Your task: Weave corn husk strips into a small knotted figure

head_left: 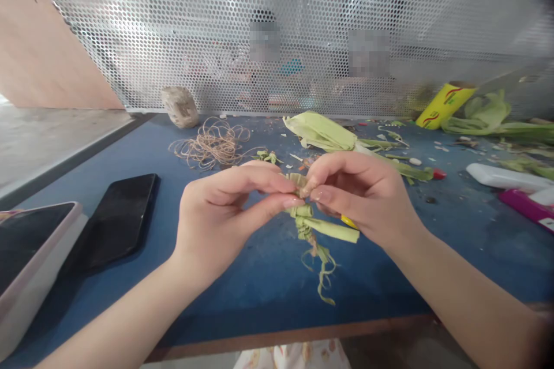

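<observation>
My left hand point(229, 207) and my right hand point(363, 196) meet over the middle of the blue table, both closed in a pinch. Between their fingertips is a small piece of folded green corn husk point(298, 181). Below the fingers a twisted, knotted length of husk point(303, 225) hangs down, ending in thin curly shreds. One flat strip point(335, 230) sticks out of it to the right, under my right hand. A bit of something yellow point(348, 222) shows beside my right fingers, mostly hidden. Just behind the hands lies a larger pale green corn husk point(322, 131).
At left are a black phone point(119, 222) and another device in a pink-edged case point(43, 253). Tangled twine point(212, 144) and a stone-like block point(179, 106) lie behind. To the right are a yellow tube point(445, 105), a white-and-purple object point(519, 202) and husk scraps. A perforated metal screen point(208, 29) rises behind, people beyond.
</observation>
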Demonstrator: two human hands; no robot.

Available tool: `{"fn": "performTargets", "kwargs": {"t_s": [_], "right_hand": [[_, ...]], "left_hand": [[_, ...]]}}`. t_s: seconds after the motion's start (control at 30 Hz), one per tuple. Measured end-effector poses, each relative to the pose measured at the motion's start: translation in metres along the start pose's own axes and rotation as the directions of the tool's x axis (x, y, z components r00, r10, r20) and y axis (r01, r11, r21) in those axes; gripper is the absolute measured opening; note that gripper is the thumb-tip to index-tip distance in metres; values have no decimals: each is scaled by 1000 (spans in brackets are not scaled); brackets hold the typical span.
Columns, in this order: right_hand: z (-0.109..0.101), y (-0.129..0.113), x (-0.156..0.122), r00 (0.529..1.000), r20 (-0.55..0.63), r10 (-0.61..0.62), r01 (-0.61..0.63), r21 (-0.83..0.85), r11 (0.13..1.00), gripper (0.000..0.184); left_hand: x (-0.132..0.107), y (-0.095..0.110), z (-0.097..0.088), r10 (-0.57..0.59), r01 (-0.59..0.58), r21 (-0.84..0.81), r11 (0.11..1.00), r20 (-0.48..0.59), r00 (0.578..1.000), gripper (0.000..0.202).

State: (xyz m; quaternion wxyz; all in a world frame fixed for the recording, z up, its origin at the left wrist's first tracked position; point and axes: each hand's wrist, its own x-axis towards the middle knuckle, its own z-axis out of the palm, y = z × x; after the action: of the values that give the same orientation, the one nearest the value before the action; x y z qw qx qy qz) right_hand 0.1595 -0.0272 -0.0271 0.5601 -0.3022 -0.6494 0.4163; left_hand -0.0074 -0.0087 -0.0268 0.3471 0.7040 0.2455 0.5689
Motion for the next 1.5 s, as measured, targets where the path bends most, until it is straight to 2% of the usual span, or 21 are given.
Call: {"fn": "performTargets", "kwargs": {"t_s": [0.23, 0.37, 0.5, 0.6, 0.7, 0.8, 0.93, 1.1, 1.27, 1.33, 1.43, 1.5], "right_hand": [[0, -3, 0, 1000, 15, 14, -14, 11, 1000, 5], [-2, -1, 2, 999, 8, 40, -40, 15, 999, 2], [0, -4, 0, 997, -77, 20, -34, -189, 981, 5], [2, -9, -3, 988, -117, -104, 48, -409, 911, 3], [3, -13, -6, 971, -61, -230, 153, -580, 800, 5], [2, -14, -5, 952, 5, -307, 228, -682, 695, 7], [-2, -14, -3, 923, 83, -375, 315, -723, 615, 10], [-7, -12, -3, 886, 174, -429, 414, -714, 565, 11], [-14, -14, -1, 889, 249, -385, 439, -706, 556, 10], [-14, -16, -1, 883, 272, -381, 451, -715, 534, 16], [-10, -18, -4, 865, 279, -417, 459, -776, 433, 33], [-4, -19, -7, 852, 272, -448, 433, -846, 311, 36]], "left_hand": [[0, -2, -1, 58, -63, 98, 993, 56, 997, 13], [1, -3, -4, 81, -88, 90, 992, 81, 993, 13], [3, -3, -4, 93, -100, 54, 994, 112, 989, 13], [2, -4, -3, 104, -110, 52, 993, 105, 989, 15], [1, -5, -2, 119, -123, 48, 991, 81, 990, 25], [0, -7, -3, 152, -161, 101, 982, 94, 984, 39], [-1, -10, -4, 191, -208, 151, 966, 122, 974, 34], [-1, -9, -4, 185, -192, 128, 973, 63, 981, 26], [0, -6, -2, 131, -134, 81, 988, 38, 991, 21], [1, -6, -2, 113, -115, 71, 991, 38, 993, 20], [0, -6, -2, 76, -79, 65, 995, 49, 996, 18], [0, -6, -2, 55, -58, 70, 996, 54, 997, 19]]}}
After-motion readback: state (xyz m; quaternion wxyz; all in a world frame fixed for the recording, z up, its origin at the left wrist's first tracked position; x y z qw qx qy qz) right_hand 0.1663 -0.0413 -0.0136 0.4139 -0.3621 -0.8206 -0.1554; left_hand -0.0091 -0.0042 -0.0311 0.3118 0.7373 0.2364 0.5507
